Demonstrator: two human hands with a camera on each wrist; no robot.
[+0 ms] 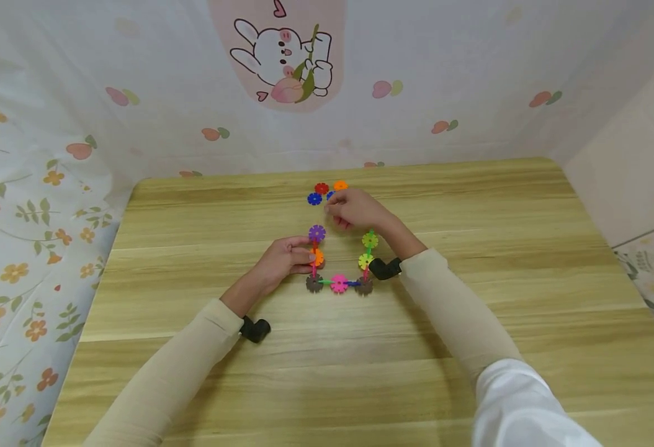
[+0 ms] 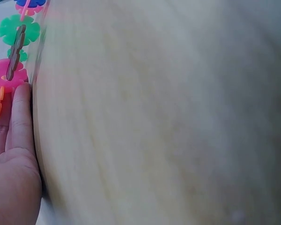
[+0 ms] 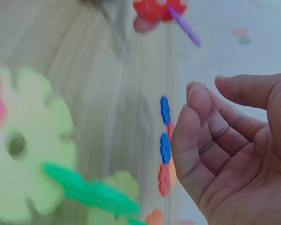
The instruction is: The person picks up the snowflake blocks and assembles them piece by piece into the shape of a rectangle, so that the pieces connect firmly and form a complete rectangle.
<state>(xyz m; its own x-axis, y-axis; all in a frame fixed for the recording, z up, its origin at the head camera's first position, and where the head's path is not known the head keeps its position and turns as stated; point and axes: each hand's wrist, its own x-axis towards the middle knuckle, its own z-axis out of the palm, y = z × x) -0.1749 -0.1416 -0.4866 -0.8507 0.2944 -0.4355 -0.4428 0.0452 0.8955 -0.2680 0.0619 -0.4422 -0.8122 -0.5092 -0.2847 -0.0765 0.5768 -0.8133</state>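
Observation:
A U-shaped chain of interlocking flower-shaped plastic discs stands on the table in the head view. Its left side has a purple disc (image 1: 317, 233) at the far end and an orange disc (image 1: 319, 256) below it. My left hand (image 1: 282, 261) pinches that orange disc, thumb in front and fingers behind. A pink disc (image 1: 339, 284) sits between two dark brown discs along the near side, and yellow-green discs (image 1: 369, 239) form the right side. Over the space between the two sides hovers my right hand (image 1: 358, 210), fingers bent, thumb apart, holding nothing in the right wrist view.
Just beyond my right hand lie several loose discs, among them a red disc (image 1: 321, 188), a blue disc (image 1: 314, 198) and an orange disc (image 1: 340, 185). The wooden table (image 1: 193, 211) ends at a patterned cloth (image 1: 416, 81) behind.

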